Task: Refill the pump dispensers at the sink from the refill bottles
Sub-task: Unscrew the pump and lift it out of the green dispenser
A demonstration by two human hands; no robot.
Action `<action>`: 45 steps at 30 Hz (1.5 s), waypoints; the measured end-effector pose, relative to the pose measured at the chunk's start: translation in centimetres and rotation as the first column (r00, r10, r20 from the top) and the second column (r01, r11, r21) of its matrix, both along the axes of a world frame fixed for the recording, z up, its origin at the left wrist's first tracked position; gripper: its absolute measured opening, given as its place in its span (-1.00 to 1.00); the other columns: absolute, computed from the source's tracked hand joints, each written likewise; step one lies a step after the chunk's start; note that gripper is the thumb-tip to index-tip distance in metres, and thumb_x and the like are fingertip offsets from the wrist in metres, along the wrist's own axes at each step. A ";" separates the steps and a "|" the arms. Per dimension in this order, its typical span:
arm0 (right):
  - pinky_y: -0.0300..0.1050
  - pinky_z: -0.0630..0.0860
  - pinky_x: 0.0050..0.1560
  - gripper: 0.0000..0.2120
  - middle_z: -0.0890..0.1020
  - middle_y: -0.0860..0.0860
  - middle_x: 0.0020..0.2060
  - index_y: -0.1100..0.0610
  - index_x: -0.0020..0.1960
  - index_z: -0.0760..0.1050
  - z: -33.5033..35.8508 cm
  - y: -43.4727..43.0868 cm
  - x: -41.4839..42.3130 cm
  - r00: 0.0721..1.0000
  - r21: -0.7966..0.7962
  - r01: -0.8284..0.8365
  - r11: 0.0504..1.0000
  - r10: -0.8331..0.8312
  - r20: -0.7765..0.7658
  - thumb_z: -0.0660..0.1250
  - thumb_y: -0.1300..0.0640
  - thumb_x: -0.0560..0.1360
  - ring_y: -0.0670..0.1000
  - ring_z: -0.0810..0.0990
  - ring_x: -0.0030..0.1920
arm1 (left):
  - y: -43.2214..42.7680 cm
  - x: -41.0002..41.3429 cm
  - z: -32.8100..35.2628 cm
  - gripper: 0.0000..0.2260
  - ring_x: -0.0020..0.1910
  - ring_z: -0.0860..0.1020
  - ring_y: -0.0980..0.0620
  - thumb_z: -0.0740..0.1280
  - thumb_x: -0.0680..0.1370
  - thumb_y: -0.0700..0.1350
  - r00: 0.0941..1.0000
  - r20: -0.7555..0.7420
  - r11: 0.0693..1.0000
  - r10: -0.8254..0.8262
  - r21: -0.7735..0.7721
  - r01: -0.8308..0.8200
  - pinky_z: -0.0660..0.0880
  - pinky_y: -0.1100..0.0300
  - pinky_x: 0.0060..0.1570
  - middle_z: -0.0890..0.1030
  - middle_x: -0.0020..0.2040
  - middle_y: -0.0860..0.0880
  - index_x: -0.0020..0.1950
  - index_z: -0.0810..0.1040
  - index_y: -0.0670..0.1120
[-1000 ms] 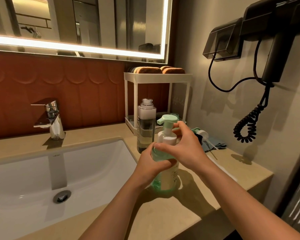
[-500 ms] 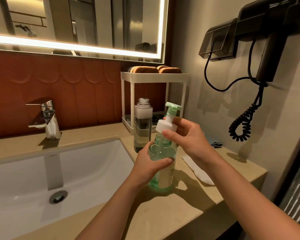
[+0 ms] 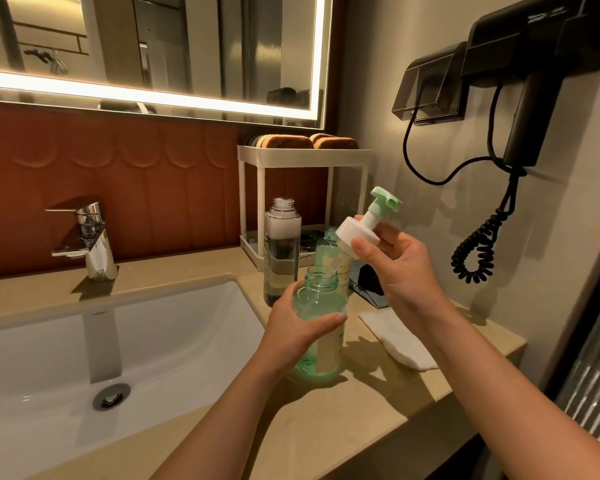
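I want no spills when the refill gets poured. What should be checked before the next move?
1. The pump head off the green dispenser: ok, lifted above the neck.
2. The dip tube clear of the mouth: cannot tell, its tip looks level with the rim.
3. The dispenser steady: ok, the left hand grips it upright on the counter.
4. The tall clear bottle uncapped: ok.
5. The right hand free to pour: not ok, its fingers hold the pump head.
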State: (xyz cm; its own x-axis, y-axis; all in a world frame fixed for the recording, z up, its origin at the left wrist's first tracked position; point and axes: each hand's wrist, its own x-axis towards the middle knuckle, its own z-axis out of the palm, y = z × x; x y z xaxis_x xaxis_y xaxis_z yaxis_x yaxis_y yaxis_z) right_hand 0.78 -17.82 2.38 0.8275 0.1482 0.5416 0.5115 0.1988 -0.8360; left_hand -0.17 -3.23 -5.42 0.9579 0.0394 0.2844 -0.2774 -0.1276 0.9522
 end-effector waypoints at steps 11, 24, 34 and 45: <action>-0.33 0.53 -0.08 -0.50 0.69 -0.16 -0.15 0.03 -0.03 0.55 -0.2 -1.0 -0.1 0.999 0.181 0.040 0.983 -0.034 -0.038 0.50 -0.08 0.07 -0.16 0.64 -0.05 | -0.2 0.2 -0.2 -0.20 0.09 0.51 0.11 0.51 0.16 0.14 0.994 0.034 0.994 0.105 0.024 -0.106 0.48 0.29 -0.02 0.53 0.17 0.05 0.33 0.34 -0.04; -0.18 0.51 0.16 -0.40 0.68 -0.02 -0.07 0.09 0.02 0.55 -0.3 -2.2 0.1 0.981 0.319 0.140 0.937 -0.089 -0.170 0.54 -0.15 0.07 0.03 0.58 0.14 | 0.0 0.2 0.0 -0.30 0.11 0.48 0.09 0.53 0.26 0.07 0.981 0.055 0.982 0.184 0.039 -0.186 0.45 0.25 0.02 0.51 0.16 0.06 0.32 0.35 -0.03; -0.25 0.53 0.06 -0.93 0.65 -0.01 -0.19 0.15 -0.06 0.52 -0.4 -3.0 0.2 0.943 0.422 0.203 0.883 -0.060 -0.326 0.26 0.21 0.52 -0.12 0.61 -0.11 | 0.0 0.6 -0.3 -0.26 0.19 0.46 0.05 0.52 0.31 0.03 0.973 0.064 0.973 0.222 0.056 -0.225 0.44 0.24 0.04 0.49 0.28 -0.03 0.40 0.29 -0.08; -0.15 0.47 0.07 -0.97 0.58 0.05 -0.07 0.11 -0.07 0.50 -0.1 -5.0 1.6 0.875 0.431 0.318 0.845 -0.088 -0.475 0.31 0.16 0.50 -0.03 0.53 -0.03 | 0.0 0.6 -0.2 -0.30 0.12 0.42 0.12 0.49 0.35 -0.02 0.977 0.069 0.977 0.204 0.048 -0.207 0.36 0.45 -0.14 0.46 0.21 0.04 0.40 0.24 -0.05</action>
